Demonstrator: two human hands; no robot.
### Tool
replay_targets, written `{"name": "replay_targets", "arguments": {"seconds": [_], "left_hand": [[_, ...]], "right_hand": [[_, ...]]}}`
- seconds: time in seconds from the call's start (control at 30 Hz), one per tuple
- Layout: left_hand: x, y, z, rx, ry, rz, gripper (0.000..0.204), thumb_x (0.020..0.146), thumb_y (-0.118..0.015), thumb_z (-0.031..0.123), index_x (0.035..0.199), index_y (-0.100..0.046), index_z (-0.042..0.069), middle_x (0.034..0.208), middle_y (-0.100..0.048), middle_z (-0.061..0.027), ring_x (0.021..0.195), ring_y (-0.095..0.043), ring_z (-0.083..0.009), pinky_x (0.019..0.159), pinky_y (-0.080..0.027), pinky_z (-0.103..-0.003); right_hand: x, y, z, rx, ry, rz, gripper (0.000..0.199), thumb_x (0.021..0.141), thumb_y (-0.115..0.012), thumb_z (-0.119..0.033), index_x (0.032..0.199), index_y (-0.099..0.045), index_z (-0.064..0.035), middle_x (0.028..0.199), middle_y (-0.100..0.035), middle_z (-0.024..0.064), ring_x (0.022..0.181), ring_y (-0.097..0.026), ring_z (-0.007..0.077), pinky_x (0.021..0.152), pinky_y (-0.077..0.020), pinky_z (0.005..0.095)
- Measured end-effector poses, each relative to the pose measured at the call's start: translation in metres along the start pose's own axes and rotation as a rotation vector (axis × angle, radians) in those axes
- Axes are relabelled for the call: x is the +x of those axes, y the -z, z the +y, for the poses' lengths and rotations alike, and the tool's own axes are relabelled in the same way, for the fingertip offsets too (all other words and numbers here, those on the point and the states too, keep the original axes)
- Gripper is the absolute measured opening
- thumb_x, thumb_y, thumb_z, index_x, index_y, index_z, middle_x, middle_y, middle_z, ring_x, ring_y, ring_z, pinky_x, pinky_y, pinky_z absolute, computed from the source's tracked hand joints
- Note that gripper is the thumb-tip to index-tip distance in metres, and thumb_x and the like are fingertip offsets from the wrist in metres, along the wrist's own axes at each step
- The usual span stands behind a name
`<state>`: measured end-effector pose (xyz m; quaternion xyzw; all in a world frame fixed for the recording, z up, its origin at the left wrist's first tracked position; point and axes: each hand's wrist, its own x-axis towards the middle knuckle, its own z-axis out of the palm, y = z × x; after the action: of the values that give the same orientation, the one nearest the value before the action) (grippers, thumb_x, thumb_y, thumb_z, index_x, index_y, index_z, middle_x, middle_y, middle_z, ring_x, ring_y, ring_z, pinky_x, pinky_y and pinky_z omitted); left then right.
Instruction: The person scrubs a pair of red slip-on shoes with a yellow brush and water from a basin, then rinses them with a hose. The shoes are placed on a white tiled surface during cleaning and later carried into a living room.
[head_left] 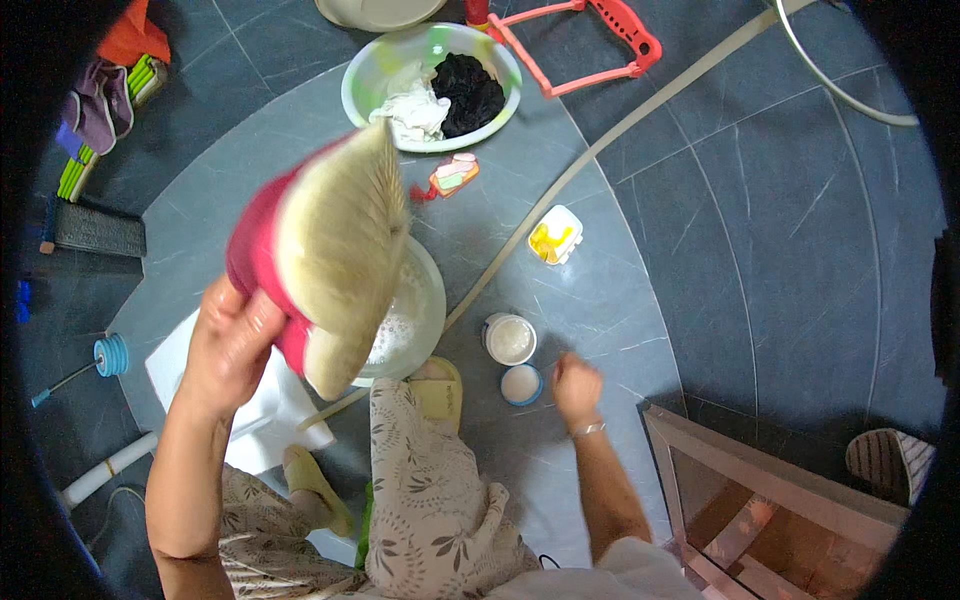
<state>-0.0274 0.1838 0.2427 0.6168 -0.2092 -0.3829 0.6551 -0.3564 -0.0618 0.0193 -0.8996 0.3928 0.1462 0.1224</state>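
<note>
Small white round tub (509, 338), lid off, pale contents showing, on the grey floor just up and to the left of my right hand (577, 386). Its round blue-rimmed lid (521, 384) lies flat beside it, just left of that hand. Square white plastic container (555, 236) with yellow contents sits farther out, well above the same hand, beside the pale hose. Small flat pink, white and green packet (453, 176) lies farther still, up and to the right of my left hand (232, 345). No signs or screens.
</note>
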Motion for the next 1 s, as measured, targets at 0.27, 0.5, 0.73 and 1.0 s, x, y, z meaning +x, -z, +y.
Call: {"name": "replay_targets", "arguments": {"seconds": [0.27,0.5,0.73,1.0], "left_hand": [[-0.001,-0.03,-0.015,0.446,0.238,-0.152,0.024,0.089,-0.062,0.018,0.106,-0.062,0.001,0.084,-0.062,0.0011,0.077,-0.052,-0.0051,0.069,-0.045,-0.023],[-0.003,-0.043,-0.014,0.565,0.273,-0.203,0.023,0.086,-0.066,0.018,0.102,-0.062,0.001,0.08,-0.061,-0.0031,0.073,-0.053,-0.0074,0.066,-0.046,-0.024],[-0.009,-0.066,-0.002,0.548,0.345,-0.12,0.028,0.087,-0.064,0.022,0.104,-0.063,0.0,0.085,-0.064,-0.0036,0.076,-0.055,-0.0076,0.071,-0.047,-0.025],[-0.009,-0.08,0.022,0.516,0.371,-0.148,0.035,0.089,-0.063,0.024,0.113,-0.058,-0.001,0.094,-0.063,-0.0013,0.083,-0.054,-0.0063,0.076,-0.046,-0.024]], "right_hand": [[-0.028,-0.1,-0.032,0.041,0.019,0.124,0.07,0.065,-0.077,-0.025,0.125,-0.047,-0.0039,0.124,-0.044,0.0227,0.113,-0.041,0.0426,0.09,-0.0388,0.0508],[-0.024,-0.083,-0.021,0.438,-0.229,0.056,0.07,0.065,-0.079,-0.022,0.121,-0.045,0.0004,0.111,-0.05,0.0171,0.098,-0.052,0.0333,0.086,-0.0434,0.0438],[-0.012,-0.053,-0.013,1.547,-0.257,0.393,0.076,0.068,-0.078,-0.009,0.126,-0.029,-0.0056,0.116,-0.043,0.0096,0.108,-0.046,0.022,0.096,-0.0387,0.0396],[-0.001,-0.028,-0.039,1.275,-0.068,0.528,0.071,0.062,-0.08,-0.015,0.119,-0.038,-0.0063,0.122,-0.038,0.0143,0.114,-0.042,0.0294,0.1,-0.0348,0.0419]]}}
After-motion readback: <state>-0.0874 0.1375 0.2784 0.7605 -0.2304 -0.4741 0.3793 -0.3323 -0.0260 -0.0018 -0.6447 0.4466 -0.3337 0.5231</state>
